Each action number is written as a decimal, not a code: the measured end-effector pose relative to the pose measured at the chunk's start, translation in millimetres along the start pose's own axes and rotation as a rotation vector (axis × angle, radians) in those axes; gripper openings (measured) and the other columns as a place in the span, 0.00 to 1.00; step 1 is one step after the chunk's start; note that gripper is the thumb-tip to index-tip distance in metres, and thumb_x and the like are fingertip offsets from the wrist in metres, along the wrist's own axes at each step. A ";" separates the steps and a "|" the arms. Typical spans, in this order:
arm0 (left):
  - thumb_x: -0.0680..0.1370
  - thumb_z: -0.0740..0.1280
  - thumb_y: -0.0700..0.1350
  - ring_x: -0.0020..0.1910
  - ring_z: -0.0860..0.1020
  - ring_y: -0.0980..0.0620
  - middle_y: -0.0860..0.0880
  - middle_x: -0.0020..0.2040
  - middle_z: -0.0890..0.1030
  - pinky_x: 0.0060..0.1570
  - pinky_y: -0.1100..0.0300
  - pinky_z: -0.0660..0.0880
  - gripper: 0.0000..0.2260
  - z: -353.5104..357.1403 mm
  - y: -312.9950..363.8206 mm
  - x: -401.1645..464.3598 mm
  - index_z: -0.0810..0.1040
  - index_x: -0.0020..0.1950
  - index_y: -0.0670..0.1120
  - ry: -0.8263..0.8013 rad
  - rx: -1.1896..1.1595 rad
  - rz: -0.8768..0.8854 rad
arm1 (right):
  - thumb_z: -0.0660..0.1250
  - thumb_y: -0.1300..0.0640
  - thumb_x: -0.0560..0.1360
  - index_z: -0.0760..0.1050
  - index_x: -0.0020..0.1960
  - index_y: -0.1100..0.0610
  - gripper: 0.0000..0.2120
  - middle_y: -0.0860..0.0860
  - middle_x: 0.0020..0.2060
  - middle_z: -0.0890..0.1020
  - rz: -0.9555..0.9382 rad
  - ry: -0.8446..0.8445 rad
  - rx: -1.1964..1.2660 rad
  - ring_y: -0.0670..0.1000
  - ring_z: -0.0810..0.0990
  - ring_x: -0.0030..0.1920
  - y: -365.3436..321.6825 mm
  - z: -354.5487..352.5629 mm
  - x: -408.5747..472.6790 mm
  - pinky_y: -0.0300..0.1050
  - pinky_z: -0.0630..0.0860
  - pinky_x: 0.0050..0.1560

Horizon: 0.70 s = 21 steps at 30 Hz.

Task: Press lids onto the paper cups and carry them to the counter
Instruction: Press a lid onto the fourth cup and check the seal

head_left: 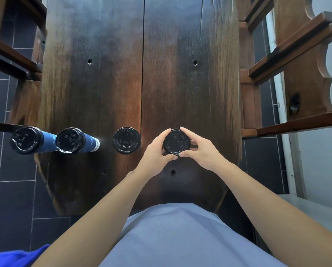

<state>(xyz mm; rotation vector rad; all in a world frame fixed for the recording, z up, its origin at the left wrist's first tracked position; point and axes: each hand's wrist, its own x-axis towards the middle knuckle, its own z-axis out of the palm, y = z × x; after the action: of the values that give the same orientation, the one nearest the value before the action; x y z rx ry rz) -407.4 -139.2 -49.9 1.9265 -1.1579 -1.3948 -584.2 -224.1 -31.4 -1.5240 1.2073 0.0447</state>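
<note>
Several paper cups with black lids stand in a row across the near part of a dark wooden table (107, 83). The rightmost lid (176, 142) sits on a cup whose body is hidden beneath it. My left hand (157, 149) grips that lid's left rim with thumb and fingers, and my right hand (196, 148) grips its right rim. To the left stands a lidded cup (127, 140), then a lidded blue cup (72, 141), and a third lidded blue cup (27, 140) at the table's left edge.
Wooden chairs (299, 60) stand along the right side of the table and another chair (11, 54) on the left. Dark floor tiles (13, 199) lie on both sides. A pale surface (315, 211) shows at the lower right.
</note>
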 end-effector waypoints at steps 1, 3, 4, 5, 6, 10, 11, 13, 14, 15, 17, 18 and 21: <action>0.76 0.77 0.41 0.75 0.72 0.50 0.54 0.76 0.73 0.75 0.47 0.71 0.36 -0.2 0.2 0.6 0.64 0.79 0.54 -0.003 -0.001 -0.002 | 0.75 0.60 0.75 0.62 0.79 0.42 0.38 0.43 0.73 0.73 -0.001 0.001 0.000 0.49 0.72 0.72 -0.2 0.0 0.5 0.50 0.70 0.72; 0.76 0.77 0.41 0.75 0.72 0.50 0.53 0.76 0.73 0.75 0.47 0.71 0.36 -1.0 0.8 1.3 0.64 0.79 0.55 -0.008 0.001 -0.007 | 0.75 0.59 0.75 0.62 0.79 0.42 0.38 0.43 0.73 0.73 0.002 0.002 -0.003 0.49 0.71 0.73 -0.6 -0.3 1.6 0.50 0.70 0.72; 0.76 0.77 0.41 0.75 0.72 0.50 0.54 0.76 0.73 0.75 0.47 0.71 0.36 -1.6 0.9 1.6 0.64 0.80 0.55 -0.011 0.000 -0.008 | 0.75 0.59 0.75 0.61 0.79 0.42 0.38 0.44 0.73 0.73 0.004 0.001 -0.005 0.50 0.71 0.73 -0.7 -0.3 2.2 0.51 0.70 0.73; 0.76 0.77 0.41 0.74 0.72 0.50 0.54 0.76 0.73 0.75 0.47 0.71 0.37 -2.1 1.1 2.0 0.64 0.80 0.55 -0.014 0.000 -0.007 | 0.75 0.59 0.75 0.61 0.79 0.42 0.38 0.44 0.73 0.73 0.005 0.000 -0.007 0.50 0.71 0.73 -0.8 -0.3 2.8 0.51 0.70 0.73; 0.76 0.77 0.41 0.75 0.72 0.50 0.54 0.76 0.72 0.75 0.48 0.71 0.37 -2.5 1.3 2.4 0.63 0.80 0.55 -0.018 0.002 -0.006 | 0.75 0.59 0.75 0.61 0.79 0.42 0.38 0.44 0.73 0.72 0.005 0.000 -0.009 0.50 0.71 0.73 -0.7 -0.3 3.1 0.51 0.70 0.72; 0.77 0.76 0.40 0.77 0.70 0.50 0.52 0.78 0.70 0.75 0.53 0.69 0.38 -4.9 5.6 3.4 0.61 0.82 0.54 -0.036 0.020 -0.013 | 0.75 0.58 0.76 0.61 0.79 0.41 0.38 0.43 0.73 0.72 0.012 0.007 -0.011 0.49 0.71 0.73 0.7 -1.3 3.2 0.49 0.69 0.72; 0.77 0.76 0.40 0.77 0.70 0.50 0.52 0.78 0.70 0.75 0.53 0.69 0.38 -5.8 6.4 3.7 0.61 0.83 0.53 -0.039 0.027 -0.014 | 0.75 0.58 0.76 0.61 0.79 0.41 0.38 0.43 0.73 0.72 0.012 0.006 -0.009 0.49 0.71 0.73 1.0 -1.3 3.0 0.50 0.69 0.72; 0.77 0.76 0.40 0.76 0.70 0.50 0.52 0.78 0.70 0.76 0.52 0.70 0.39 -6.9 6.6 3.9 0.61 0.83 0.53 -0.045 0.026 -0.017 | 0.75 0.58 0.75 0.61 0.79 0.41 0.39 0.43 0.73 0.72 0.012 0.005 -0.006 0.49 0.71 0.73 1.4 -0.8 3.1 0.51 0.70 0.72; 0.77 0.76 0.40 0.76 0.70 0.49 0.52 0.78 0.70 0.76 0.50 0.70 0.39 -7.2 6.8 3.5 0.61 0.83 0.53 -0.047 0.025 -0.018 | 0.75 0.58 0.75 0.61 0.79 0.41 0.39 0.43 0.73 0.72 0.013 0.006 -0.008 0.49 0.71 0.73 1.4 -0.5 3.2 0.50 0.70 0.72; 0.77 0.76 0.40 0.76 0.70 0.49 0.52 0.78 0.70 0.76 0.49 0.70 0.39 -7.1 6.9 3.3 0.61 0.83 0.53 -0.046 0.027 -0.020 | 0.75 0.58 0.75 0.61 0.79 0.41 0.39 0.43 0.73 0.72 0.013 0.006 -0.011 0.49 0.71 0.73 1.1 -0.2 3.2 0.50 0.69 0.72; 0.77 0.76 0.40 0.76 0.70 0.49 0.51 0.78 0.70 0.76 0.49 0.70 0.39 -6.6 7.5 2.6 0.61 0.82 0.53 -0.045 0.035 -0.021 | 0.76 0.58 0.75 0.61 0.79 0.41 0.39 0.43 0.73 0.72 0.013 0.007 -0.014 0.49 0.71 0.73 1.3 0.4 3.3 0.50 0.70 0.71; 0.77 0.76 0.40 0.77 0.70 0.49 0.51 0.79 0.70 0.76 0.49 0.69 0.38 -6.3 7.7 2.3 0.61 0.82 0.53 -0.044 0.041 -0.022 | 0.76 0.58 0.75 0.61 0.79 0.41 0.39 0.43 0.73 0.72 0.014 0.009 -0.015 0.49 0.71 0.72 1.7 0.5 3.5 0.50 0.70 0.72; 0.77 0.76 0.40 0.77 0.70 0.49 0.51 0.79 0.69 0.76 0.50 0.69 0.39 -6.2 7.6 2.2 0.60 0.83 0.53 -0.046 0.049 -0.023 | 0.76 0.58 0.75 0.61 0.79 0.41 0.39 0.43 0.73 0.72 0.013 0.010 -0.015 0.48 0.72 0.72 2.5 0.4 3.3 0.52 0.71 0.72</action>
<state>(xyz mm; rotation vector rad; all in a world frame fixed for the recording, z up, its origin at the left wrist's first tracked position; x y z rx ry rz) -404.0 -145.5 -42.8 1.9568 -1.2048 -1.4421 -584.2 -225.5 -35.3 -1.5306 1.2274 0.0552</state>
